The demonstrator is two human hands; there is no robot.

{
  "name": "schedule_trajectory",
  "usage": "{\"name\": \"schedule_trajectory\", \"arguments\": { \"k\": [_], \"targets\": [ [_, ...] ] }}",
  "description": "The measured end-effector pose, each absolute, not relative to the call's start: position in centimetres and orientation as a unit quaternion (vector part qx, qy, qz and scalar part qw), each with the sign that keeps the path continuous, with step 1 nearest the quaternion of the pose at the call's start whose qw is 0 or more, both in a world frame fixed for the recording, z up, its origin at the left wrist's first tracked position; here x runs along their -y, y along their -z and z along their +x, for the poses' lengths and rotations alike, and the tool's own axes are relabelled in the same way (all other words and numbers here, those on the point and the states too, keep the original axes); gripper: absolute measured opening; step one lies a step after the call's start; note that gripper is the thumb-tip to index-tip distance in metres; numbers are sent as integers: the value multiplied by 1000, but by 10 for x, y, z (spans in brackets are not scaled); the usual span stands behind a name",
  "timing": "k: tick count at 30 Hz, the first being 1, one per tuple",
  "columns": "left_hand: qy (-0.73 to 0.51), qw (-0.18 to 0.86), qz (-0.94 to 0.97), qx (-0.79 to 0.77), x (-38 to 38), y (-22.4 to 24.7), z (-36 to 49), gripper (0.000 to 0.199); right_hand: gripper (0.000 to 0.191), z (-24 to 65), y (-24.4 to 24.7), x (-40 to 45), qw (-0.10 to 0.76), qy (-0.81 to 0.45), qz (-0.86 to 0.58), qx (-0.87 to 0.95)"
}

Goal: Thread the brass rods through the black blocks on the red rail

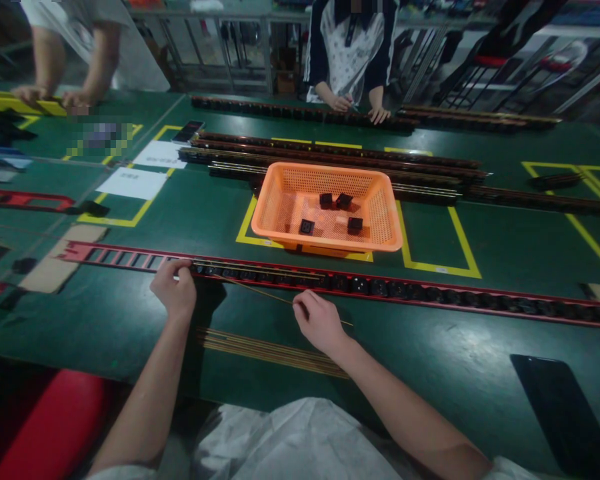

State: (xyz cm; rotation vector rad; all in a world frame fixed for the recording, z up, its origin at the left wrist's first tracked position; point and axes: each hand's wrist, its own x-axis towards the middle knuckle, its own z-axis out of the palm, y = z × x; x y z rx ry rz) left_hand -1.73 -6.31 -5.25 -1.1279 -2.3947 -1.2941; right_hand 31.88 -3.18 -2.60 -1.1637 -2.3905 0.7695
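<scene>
"Where is the thin rod [260, 291]?"
"Slanting from the red frame [80, 252] toward the table's [445, 347] near edge, pinched by the right hand [320, 320], apparently for control."
"And the left hand [174, 287]?"
"Well apart, at the frame, perhaps steadying it; its grip can't be told. The rod looks slim, brass-coloured."

There is room to pass over the surface [445, 363] between the right hand [317, 320] and the phone [565, 407], but farther out the red frame [430, 285] and orange basket [330, 181] stand before the dark strips [330, 158].
</scene>
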Motion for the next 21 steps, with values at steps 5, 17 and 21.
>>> {"name": "schedule_trajectory", "arguments": {
  "k": [5,17,21],
  "targets": [
    [448,96,-385,801,63,51,-16,23,15,319,28,33,190,-269,-407,852],
    [460,107,-392,789,63,51,-16,21,25,323,32,34,257,-260,-386,847],
    [451,105,-392,795,63,49,-14,21,33,325,29,36,278,-237,-399,841]
  ]
}}
